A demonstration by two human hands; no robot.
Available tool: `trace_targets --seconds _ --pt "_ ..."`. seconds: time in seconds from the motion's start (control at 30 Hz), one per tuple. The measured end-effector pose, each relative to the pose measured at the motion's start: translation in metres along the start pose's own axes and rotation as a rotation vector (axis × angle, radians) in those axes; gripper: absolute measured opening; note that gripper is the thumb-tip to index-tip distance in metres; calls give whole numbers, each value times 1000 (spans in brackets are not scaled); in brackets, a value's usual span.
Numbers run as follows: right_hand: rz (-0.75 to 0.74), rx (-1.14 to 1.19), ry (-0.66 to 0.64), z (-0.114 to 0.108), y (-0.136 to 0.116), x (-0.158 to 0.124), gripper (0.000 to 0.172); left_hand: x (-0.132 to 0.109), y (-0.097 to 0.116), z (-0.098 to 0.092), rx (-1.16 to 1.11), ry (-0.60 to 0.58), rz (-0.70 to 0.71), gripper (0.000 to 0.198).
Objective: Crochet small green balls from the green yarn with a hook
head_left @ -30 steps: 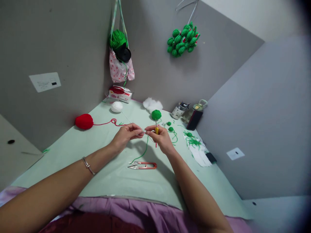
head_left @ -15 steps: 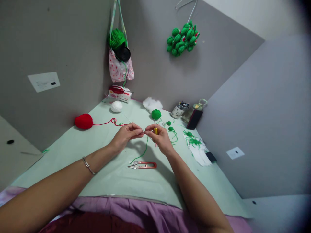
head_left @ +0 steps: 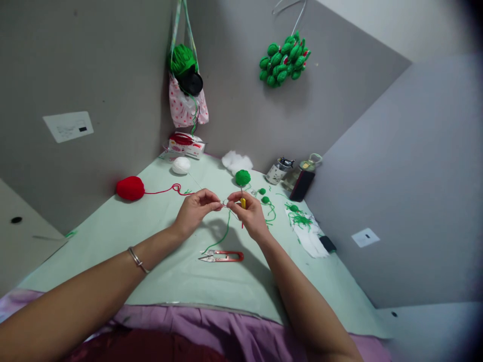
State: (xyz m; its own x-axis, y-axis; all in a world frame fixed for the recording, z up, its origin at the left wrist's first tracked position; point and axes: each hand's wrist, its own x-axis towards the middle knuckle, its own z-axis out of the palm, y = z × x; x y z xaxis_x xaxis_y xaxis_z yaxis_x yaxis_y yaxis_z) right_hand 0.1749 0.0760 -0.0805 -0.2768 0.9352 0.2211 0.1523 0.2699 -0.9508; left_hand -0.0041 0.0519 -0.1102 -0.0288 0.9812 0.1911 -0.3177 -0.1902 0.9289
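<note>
Over the middle of the table, my left hand point(head_left: 195, 213) pinches thin yarn between thumb and fingertips; red and white strands show there. Close by on the right, my right hand point(head_left: 252, 216) pinches the same yarn and also holds a crochet hook with a yellow handle point(head_left: 243, 203), which stands upright between its fingers. A small loop shows in the gap between both hands. From under them a green yarn strand point(head_left: 227, 230) trails down to orange-handled thread snips point(head_left: 222, 257) lying on the table. The exact piece in the fingertips is too small to make out.
A red yarn ball point(head_left: 130, 188) lies left, a white yarn ball point(head_left: 181, 166) behind it. Beyond my hands sit a green yarn ball point(head_left: 242, 177) and white stuffing point(head_left: 237, 161). Green scraps lie on white tissue point(head_left: 311, 239) at right. Green crocheted pieces point(head_left: 283, 63) hang on the wall.
My hands have drawn slightly apart, and the yarn loop between the fingertips shows more plainly. The hook has shifted a little to the right with my right hand.
</note>
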Motion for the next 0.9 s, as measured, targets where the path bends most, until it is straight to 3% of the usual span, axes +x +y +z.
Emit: trace_targets --seconds 0.23,0.67,0.9 --pt "11 -14 -68 -1 1 -1 22 -3 4 2 54 -5 45 20" --pt "-19 7 -26 2 2 -1 23 1 1 0 29 -21 -36 31" --pt "26 43 -88 3 1 -2 24 1 -1 -1 -2 -13 -51 34"
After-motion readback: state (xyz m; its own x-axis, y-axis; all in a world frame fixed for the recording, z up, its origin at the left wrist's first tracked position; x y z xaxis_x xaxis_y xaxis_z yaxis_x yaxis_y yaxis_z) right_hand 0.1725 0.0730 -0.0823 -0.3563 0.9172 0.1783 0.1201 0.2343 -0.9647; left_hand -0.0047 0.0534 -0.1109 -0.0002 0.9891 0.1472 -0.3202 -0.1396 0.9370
